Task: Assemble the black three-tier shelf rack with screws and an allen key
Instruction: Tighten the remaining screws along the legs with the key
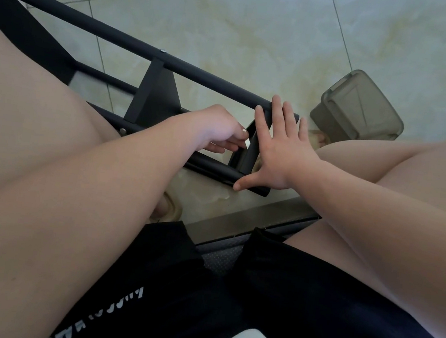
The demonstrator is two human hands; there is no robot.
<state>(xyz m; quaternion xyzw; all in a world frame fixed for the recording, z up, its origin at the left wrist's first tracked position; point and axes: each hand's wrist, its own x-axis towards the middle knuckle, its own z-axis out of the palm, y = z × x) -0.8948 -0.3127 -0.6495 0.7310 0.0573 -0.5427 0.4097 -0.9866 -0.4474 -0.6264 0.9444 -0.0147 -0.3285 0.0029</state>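
Black shorts (283,304) in foreground, right hand (281,151) splayed flat across black rack frame (152,94) end, left hand (218,128) curled just beside, grasp indiscernible

Rack (120,38) lying on floor (236,14); container (360,107) on floor, just right of rack's end.

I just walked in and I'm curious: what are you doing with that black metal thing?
A seated person is putting together a black rack lying on the tiled floor in front of them. The right hand presses flat, fingers spread, against its end. The left hand reaches in beside it, fingers curled; whether it holds anything is hidden.
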